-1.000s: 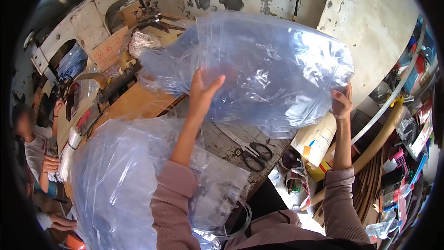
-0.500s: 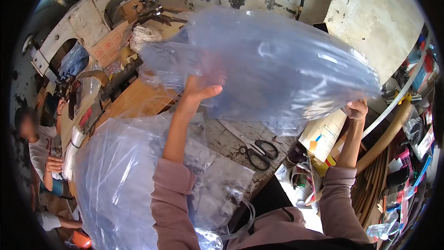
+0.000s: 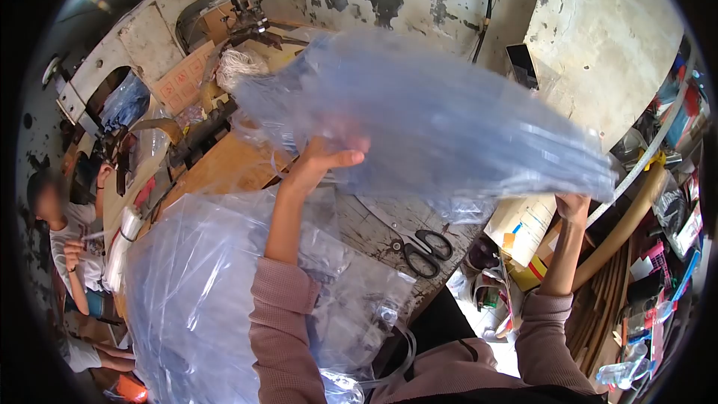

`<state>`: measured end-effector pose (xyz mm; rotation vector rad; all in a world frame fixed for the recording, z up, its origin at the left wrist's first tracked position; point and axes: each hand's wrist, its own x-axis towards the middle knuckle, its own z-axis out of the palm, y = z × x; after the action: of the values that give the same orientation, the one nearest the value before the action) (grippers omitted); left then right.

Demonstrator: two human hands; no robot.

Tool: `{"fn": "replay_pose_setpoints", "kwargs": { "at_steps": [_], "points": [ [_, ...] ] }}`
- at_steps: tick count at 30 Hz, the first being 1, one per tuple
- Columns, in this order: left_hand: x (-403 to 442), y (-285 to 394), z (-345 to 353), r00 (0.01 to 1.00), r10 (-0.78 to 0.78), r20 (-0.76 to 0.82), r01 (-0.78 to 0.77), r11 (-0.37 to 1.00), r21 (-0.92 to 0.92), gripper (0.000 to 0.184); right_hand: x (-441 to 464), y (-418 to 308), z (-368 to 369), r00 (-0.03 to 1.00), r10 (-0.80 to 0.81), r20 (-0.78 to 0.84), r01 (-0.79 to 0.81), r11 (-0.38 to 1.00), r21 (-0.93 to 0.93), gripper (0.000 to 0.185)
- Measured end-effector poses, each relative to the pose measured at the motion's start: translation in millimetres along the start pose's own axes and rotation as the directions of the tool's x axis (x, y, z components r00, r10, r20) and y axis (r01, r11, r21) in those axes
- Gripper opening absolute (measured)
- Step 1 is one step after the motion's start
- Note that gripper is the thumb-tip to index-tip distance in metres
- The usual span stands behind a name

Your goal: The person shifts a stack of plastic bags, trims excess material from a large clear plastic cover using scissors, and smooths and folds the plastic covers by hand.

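A large bundle of bluish clear plastic sheeting (image 3: 441, 127) is held up over the table, its surface blurred by motion. My left hand (image 3: 325, 157) grips its near left side, thumb in front and fingers showing faintly through the plastic. At the lower right corner, my right hand (image 3: 573, 206) is closed on the edge; the sheeting covers most of its fingers. Below the bundle, scissors (image 3: 421, 251) with black handles lie on the worn tabletop (image 3: 374, 213). A second heap of clear plastic sheets (image 3: 202, 284) spreads under and left of my left forearm.
Back left are a bundle of white string (image 3: 241, 67) and a cream machine frame (image 3: 146, 34). Another person (image 3: 71, 232) sits at the far left. Cardboard (image 3: 523, 224), a long tan tube (image 3: 624, 221) and assorted clutter fill the right. A dark flat object (image 3: 521, 66) rests near the wall.
The right end of the sheeting has dropped and flattened, with my right hand slightly lower. The dark object by the wall shows more. The other person's near hand has risen.
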<state>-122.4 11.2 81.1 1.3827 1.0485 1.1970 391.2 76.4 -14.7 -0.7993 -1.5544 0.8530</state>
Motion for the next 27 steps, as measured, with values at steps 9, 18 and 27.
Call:
{"fn": "replay_pose_setpoints", "kwargs": {
  "at_steps": [9, 18, 27],
  "points": [
    [18.1, -0.6, 24.7, 0.753, 0.625, -0.209, -0.519, 0.758, 0.395, 0.05, 64.1, -144.6, 47.7, 0.363, -0.799, 0.479, 0.75, 0.555, 0.359, 0.032],
    [11.5, 6.4, 60.7, 0.806, 0.387, -0.448, -0.386, 0.917, 0.098, 0.059, 32.2, -99.0, 65.7, 0.956, 0.19, -0.225, -0.199, 0.98, -0.019, 0.084],
    [11.1, 13.9, 51.6, 0.886, 0.253, -0.389, -0.299, 0.952, -0.064, 0.056, 19.4, -119.4, 111.6, 0.938, 0.107, -0.33, -0.114, 0.993, -0.004, 0.069]
  ]
}}
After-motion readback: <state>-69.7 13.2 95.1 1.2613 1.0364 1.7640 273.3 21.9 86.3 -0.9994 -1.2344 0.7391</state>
